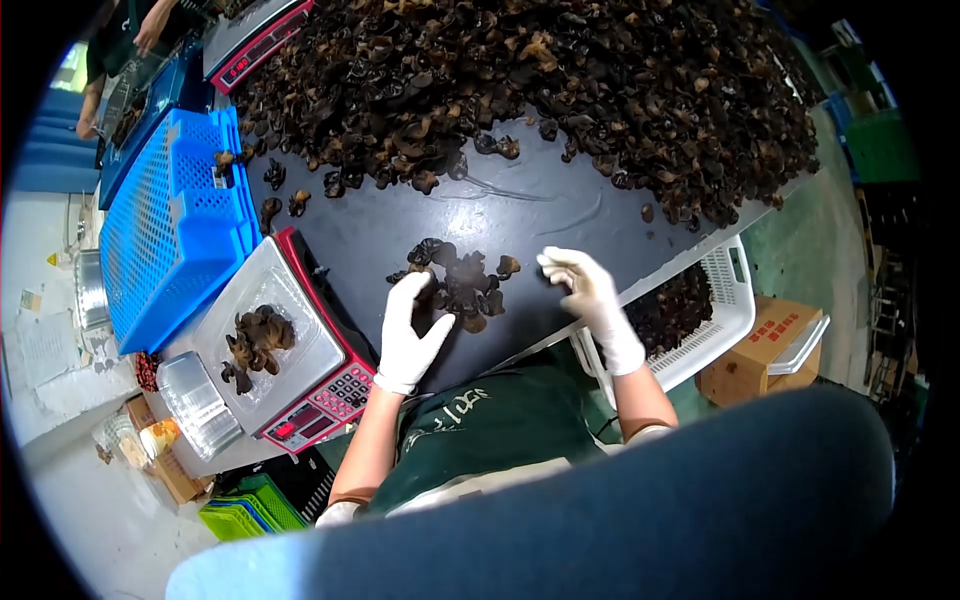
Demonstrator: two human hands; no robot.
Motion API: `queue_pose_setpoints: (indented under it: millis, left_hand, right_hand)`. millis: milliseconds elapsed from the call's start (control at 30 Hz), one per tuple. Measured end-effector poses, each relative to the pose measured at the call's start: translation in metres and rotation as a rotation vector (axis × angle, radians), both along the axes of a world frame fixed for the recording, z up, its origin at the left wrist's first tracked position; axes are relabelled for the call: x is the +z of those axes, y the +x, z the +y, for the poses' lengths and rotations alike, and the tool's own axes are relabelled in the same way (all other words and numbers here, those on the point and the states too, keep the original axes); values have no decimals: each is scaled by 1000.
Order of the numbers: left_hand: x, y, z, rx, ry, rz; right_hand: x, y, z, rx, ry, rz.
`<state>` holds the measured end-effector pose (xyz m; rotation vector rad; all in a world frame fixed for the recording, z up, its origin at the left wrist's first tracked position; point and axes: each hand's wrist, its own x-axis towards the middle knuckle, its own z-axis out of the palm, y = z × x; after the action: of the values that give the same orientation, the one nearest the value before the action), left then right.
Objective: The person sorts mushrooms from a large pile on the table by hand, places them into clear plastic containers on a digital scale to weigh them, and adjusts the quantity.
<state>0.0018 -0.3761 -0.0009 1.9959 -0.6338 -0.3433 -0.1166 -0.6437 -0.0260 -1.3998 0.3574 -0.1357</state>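
Note:
A small cluster of black wood ear mushrooms [465, 285] lies on the dark tabletop [540, 215] in front of me. My left hand [410, 335], in a white glove, is at the left edge of this cluster with thumb and fingers spread apart. Off to the cluster's right, my right hand [595, 305], also gloved, is raised with loosely bent fingers and nothing visible in it; it is slightly blurred. On my left stands a red digital scale [318, 405], with a clear plastic tray [285, 345] holding several wood ears [262, 340] on its plate.
A large wood ear heap [520, 80] covers the table's far side. Blue crates [165, 235] and stacked clear trays [197, 405] stand left; a second scale [250, 55] is beyond. Below the right edge are a white basket [735, 300] and cardboard box [760, 350]. Another person's hand [152, 28] shows top left.

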Motion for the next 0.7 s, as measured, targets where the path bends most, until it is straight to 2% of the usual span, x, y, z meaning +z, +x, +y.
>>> queue_pose_setpoints:
  millis: [33,67,133,233,367,500,633,700]
  left_hand:
    - [-11,0,7,13,63,-193]
    - [-13,-6,12,53,160,-158]
    - [-23,-20,20,116,310,-204]
    - [-53,-36,26,212,468,-136]
    - [-82,-22,14,309,493,-172]
    - [-107,6,-4,269,191,-376]
    - [-104,14,-20,320,-99,-114]
    - [-102,11,-22,343,-124,-121]
  right_hand:
    - [-2,4,8,44,-473,-115]
    - [-4,7,14,86,-946,-231]
    - [-15,7,33,210,-1125,-65]
    - [-33,14,58,381,-1222,13]
    - [-37,50,61,335,-1078,-231]
    - [-40,99,72,472,-957,-289]
    - [-42,125,85,490,-1025,-438]
    - [-44,125,84,464,-965,-474]
